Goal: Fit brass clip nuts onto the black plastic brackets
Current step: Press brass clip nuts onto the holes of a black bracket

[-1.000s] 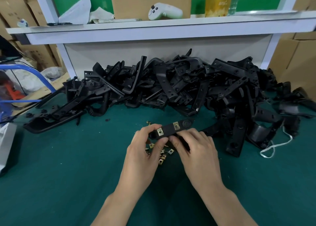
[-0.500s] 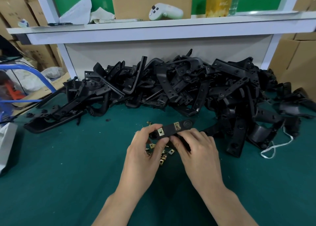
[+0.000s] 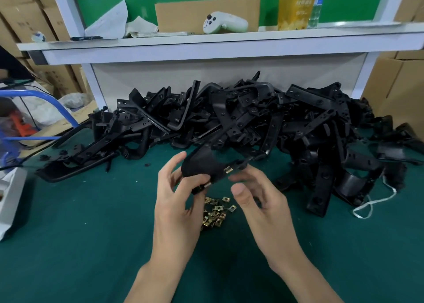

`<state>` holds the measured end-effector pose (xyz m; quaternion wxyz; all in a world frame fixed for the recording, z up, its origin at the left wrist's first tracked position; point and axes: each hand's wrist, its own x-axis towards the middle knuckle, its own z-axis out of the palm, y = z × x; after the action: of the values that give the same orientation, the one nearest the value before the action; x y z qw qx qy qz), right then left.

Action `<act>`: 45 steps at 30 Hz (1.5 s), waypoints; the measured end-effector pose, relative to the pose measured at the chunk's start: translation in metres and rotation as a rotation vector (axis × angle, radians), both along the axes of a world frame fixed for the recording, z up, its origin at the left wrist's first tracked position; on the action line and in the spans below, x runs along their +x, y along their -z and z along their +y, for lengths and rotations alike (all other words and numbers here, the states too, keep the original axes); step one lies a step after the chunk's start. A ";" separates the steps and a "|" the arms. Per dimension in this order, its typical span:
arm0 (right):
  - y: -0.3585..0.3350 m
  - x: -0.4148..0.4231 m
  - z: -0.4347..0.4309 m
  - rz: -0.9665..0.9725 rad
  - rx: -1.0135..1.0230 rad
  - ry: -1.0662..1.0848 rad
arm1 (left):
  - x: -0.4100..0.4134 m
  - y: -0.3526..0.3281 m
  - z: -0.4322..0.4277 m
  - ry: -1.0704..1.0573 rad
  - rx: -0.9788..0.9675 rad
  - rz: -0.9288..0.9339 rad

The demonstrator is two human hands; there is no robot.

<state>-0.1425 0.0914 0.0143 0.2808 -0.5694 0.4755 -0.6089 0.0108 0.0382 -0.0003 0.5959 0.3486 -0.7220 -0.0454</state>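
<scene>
My left hand (image 3: 176,201) grips a black plastic bracket (image 3: 204,165) by its lower end, holding it lifted above the green mat. A brass clip nut (image 3: 228,170) sits on the bracket's edge, and a second shows at its lower end by my thumb. My right hand (image 3: 257,197) hovers just right of the bracket with its fingers spread, fingertips close to the bracket; whether they touch it I cannot tell. A small heap of loose brass clip nuts (image 3: 215,213) lies on the mat below, between my hands.
A big pile of black brackets (image 3: 241,119) stretches across the back of the green mat (image 3: 80,245). A white shelf (image 3: 206,42) above it carries a white controller (image 3: 223,22) and a bottle. A white cord (image 3: 376,201) lies right, a white box edge (image 3: 11,201) left.
The bracket has been lifted and turned over, so its curved back faces me. My right hand has come off it and spread its fingers; my left hand still holds it.
</scene>
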 end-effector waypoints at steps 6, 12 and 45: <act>-0.003 0.000 -0.007 -0.318 0.125 -0.068 | 0.004 0.002 -0.002 -0.026 0.055 -0.074; 0.002 -0.004 -0.014 -0.501 0.163 -0.077 | -0.004 0.000 0.004 0.040 0.178 -0.099; 0.006 -0.012 -0.009 -0.015 0.132 -0.053 | 0.001 0.000 0.003 0.079 0.246 -0.205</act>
<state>-0.1541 0.0829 0.0084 0.3373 -0.5575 0.4973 -0.5728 0.0117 0.0413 -0.0003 0.4697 0.3929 -0.7812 -0.1213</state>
